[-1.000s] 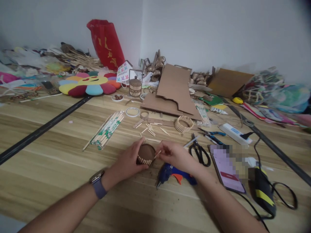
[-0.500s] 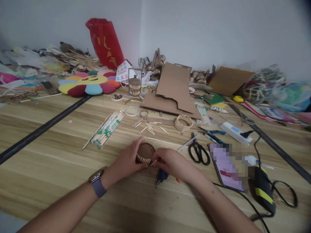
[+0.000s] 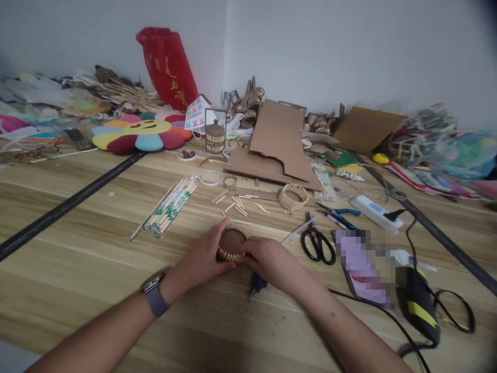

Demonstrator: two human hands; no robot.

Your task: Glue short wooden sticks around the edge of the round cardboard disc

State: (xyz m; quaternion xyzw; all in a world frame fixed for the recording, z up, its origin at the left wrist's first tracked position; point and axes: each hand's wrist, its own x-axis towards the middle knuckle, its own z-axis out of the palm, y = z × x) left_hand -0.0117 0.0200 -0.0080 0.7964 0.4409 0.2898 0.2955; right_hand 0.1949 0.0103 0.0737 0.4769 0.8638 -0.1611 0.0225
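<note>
A round cardboard cup [image 3: 232, 241] edged with short wooden sticks stands low in the middle of the view. Around its left side my left hand [image 3: 204, 251] is closed, thumb in front and fingers behind. My right hand [image 3: 267, 259] pinches at the cup's right front edge; what lies between its fingertips is hidden. A dark blue glue gun [image 3: 257, 285] lies partly under my right hand, its nozzle toward me. Short cut sticks [image 3: 239, 205] are scattered beyond the cup, near a second stick ring [image 3: 293, 197].
Black scissors [image 3: 317, 244], blue-handled pliers [image 3: 344, 217], a phone [image 3: 361, 269] and a power strip [image 3: 376, 212] lie to the right. Packed sticks [image 3: 173, 207] are at the left. Cardboard sheets [image 3: 277, 134] and a flower cushion [image 3: 143, 134] lie farther back.
My right hand has moved slightly left and in against the cup's edge. The small stick seen at its fingertips before is now hidden. My left hand keeps its hold.
</note>
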